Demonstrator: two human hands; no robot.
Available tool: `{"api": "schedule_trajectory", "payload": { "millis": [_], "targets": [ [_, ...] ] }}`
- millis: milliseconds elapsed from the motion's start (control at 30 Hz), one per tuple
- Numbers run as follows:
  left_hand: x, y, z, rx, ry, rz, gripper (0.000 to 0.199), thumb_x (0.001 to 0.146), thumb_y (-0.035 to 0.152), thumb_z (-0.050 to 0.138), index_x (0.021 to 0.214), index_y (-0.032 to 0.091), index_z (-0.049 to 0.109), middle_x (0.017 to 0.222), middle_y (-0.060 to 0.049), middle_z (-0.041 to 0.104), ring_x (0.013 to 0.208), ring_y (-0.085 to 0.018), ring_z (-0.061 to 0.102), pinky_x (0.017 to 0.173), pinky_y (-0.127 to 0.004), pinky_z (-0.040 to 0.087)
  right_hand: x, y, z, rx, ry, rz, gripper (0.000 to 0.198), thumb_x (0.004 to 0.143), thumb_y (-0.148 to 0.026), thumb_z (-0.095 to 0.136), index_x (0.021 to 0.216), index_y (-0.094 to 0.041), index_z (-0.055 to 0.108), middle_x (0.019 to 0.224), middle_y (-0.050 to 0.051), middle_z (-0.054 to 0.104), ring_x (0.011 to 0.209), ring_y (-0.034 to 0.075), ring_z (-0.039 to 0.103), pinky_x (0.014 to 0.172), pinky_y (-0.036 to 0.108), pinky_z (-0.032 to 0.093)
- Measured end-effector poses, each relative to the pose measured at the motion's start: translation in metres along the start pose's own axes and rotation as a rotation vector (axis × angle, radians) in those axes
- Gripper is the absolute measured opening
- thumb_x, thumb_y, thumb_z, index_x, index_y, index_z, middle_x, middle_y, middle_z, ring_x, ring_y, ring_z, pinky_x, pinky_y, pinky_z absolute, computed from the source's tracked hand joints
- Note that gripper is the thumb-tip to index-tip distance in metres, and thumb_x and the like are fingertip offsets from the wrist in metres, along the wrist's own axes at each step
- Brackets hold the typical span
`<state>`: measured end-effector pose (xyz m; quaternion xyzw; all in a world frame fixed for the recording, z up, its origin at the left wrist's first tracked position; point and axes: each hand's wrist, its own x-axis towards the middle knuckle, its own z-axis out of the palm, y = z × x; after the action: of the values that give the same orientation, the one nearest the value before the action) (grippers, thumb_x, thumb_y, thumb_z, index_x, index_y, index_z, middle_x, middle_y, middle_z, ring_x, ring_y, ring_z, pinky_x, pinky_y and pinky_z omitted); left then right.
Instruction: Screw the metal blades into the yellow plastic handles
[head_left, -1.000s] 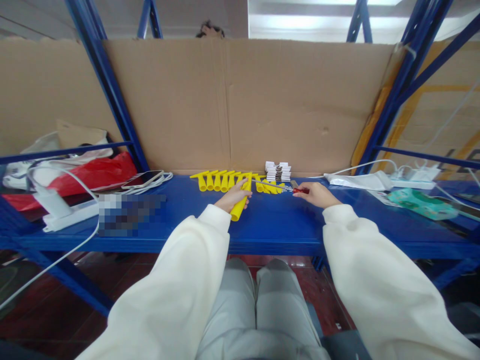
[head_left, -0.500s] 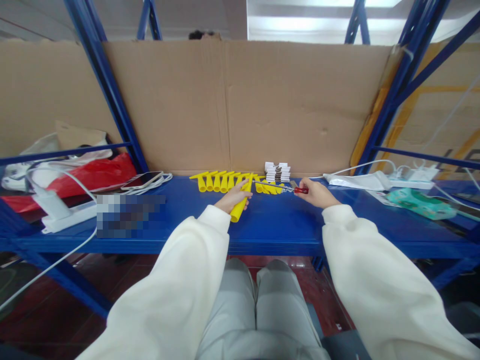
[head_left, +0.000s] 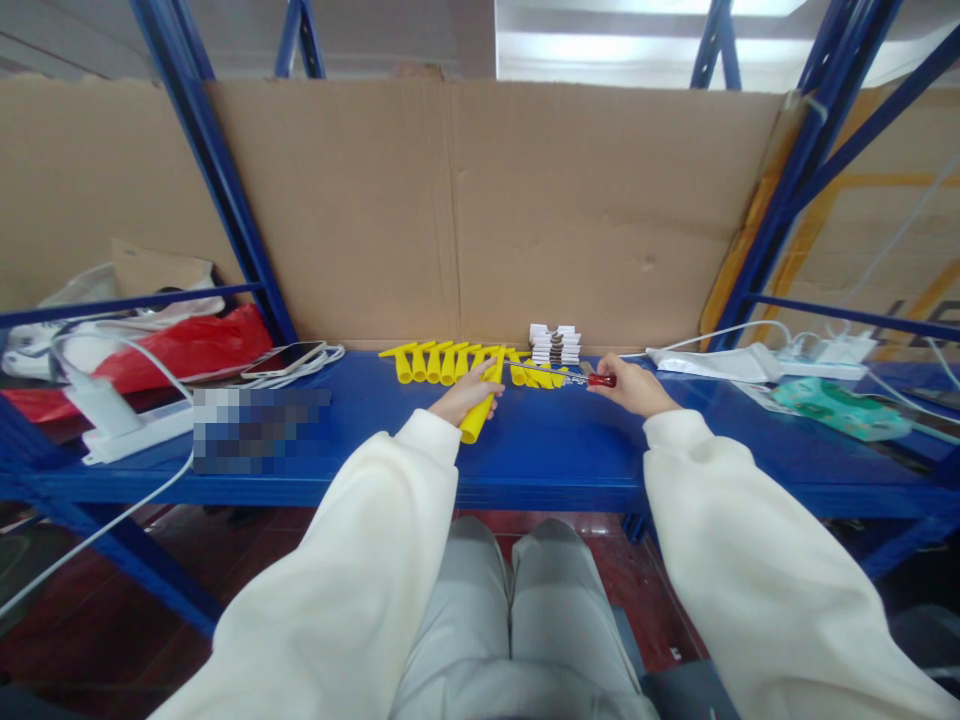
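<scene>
My left hand is wrapped round a yellow plastic tube-shaped part, its round hollow end tilted toward me. In my right hand is a screwdriver with a red handle, held sideways. Its thin metal shaft points left and reaches the upper part of the yellow piece; the exact contact at the tip is too small to make out. Behind my left hand stands a row of similar yellow parts. More yellow pieces lie under and behind the shaft, near a stack of white pieces.
The blue shelf has a cardboard panel along its back. At left are a phone, a red bag and a white power strip. A green packet and a white pouch lie at right.
Both hands keep almost the same place, with the screwdriver still against the yellow part. The top of a head seen above the cardboard has gone from view.
</scene>
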<state>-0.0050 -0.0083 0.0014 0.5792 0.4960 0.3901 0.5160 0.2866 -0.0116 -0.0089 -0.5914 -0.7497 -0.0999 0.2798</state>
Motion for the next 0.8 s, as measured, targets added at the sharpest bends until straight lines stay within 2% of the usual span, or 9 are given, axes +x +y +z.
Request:
{"api": "schedule_trajectory", "payload": {
  "millis": [167, 333, 467, 567, 667, 800],
  "targets": [
    [-0.0026, 0.0030, 0.0015, 0.001, 0.008, -0.012, 0.075, 0.088, 0.004, 0.050, 0.157, 0.025, 0.027, 0.061, 0.006, 0.050, 0.042, -0.008, 0.046, 0.041, -0.017, 0.038, -0.0021, -0.0019, -0.0022, -0.022, 0.013, -0.060, 0.015, 0.083, -0.039, 0.066, 0.084, -0.025, 0.064, 0.081, 0.004, 0.074, 0.071, 0.021, 0.066, 0.061, 0.028, 0.041],
    [-0.0029, 0.0043, 0.0014, -0.016, 0.017, -0.017, 0.075, 0.088, 0.004, 0.050, 0.156, 0.025, 0.029, 0.062, 0.006, 0.052, 0.042, -0.008, 0.047, 0.041, -0.017, 0.038, -0.0031, -0.0020, -0.0029, 0.003, 0.012, -0.100, 0.021, 0.087, -0.044, 0.062, 0.091, -0.025, 0.071, 0.091, 0.006, 0.077, 0.079, 0.023, 0.069, 0.067, 0.030, 0.047],
    [-0.0018, 0.0027, 0.0012, -0.019, 0.019, -0.012, 0.075, 0.088, 0.003, 0.050, 0.157, 0.025, 0.028, 0.061, 0.006, 0.051, 0.041, -0.008, 0.046, 0.040, -0.017, 0.037, -0.0010, 0.0001, -0.0005, -0.022, 0.030, -0.027, 0.022, 0.081, -0.041, 0.068, 0.097, -0.026, 0.065, 0.089, 0.004, 0.076, 0.075, 0.022, 0.068, 0.061, 0.028, 0.043],
    [-0.0012, 0.0014, 0.0006, -0.019, 0.014, -0.004, 0.077, 0.087, 0.003, 0.051, 0.157, 0.026, 0.028, 0.060, 0.006, 0.050, 0.041, -0.008, 0.046, 0.040, -0.017, 0.037, 0.0000, 0.0004, 0.0007, -0.066, 0.042, 0.019, 0.019, 0.079, -0.037, 0.069, 0.091, -0.026, 0.060, 0.083, 0.002, 0.073, 0.069, 0.021, 0.065, 0.055, 0.026, 0.036],
    [-0.0005, 0.0004, -0.0002, -0.019, 0.003, -0.001, 0.078, 0.086, 0.004, 0.054, 0.157, 0.025, 0.028, 0.061, 0.006, 0.052, 0.041, -0.008, 0.047, 0.040, -0.017, 0.037, -0.0007, -0.0011, 0.0000, -0.063, 0.029, -0.002, 0.014, 0.081, -0.036, 0.065, 0.084, -0.025, 0.057, 0.077, 0.002, 0.071, 0.065, 0.020, 0.063, 0.054, 0.026, 0.034],
    [0.0002, -0.0001, -0.0004, -0.014, 0.007, 0.004, 0.079, 0.086, 0.004, 0.053, 0.157, 0.025, 0.027, 0.061, 0.006, 0.051, 0.042, -0.009, 0.047, 0.041, -0.018, 0.038, -0.0020, -0.0016, -0.0015, -0.035, 0.047, -0.063, 0.015, 0.082, -0.038, 0.064, 0.078, -0.024, 0.059, 0.077, 0.004, 0.071, 0.068, 0.020, 0.064, 0.058, 0.027, 0.037]
  ]
}}
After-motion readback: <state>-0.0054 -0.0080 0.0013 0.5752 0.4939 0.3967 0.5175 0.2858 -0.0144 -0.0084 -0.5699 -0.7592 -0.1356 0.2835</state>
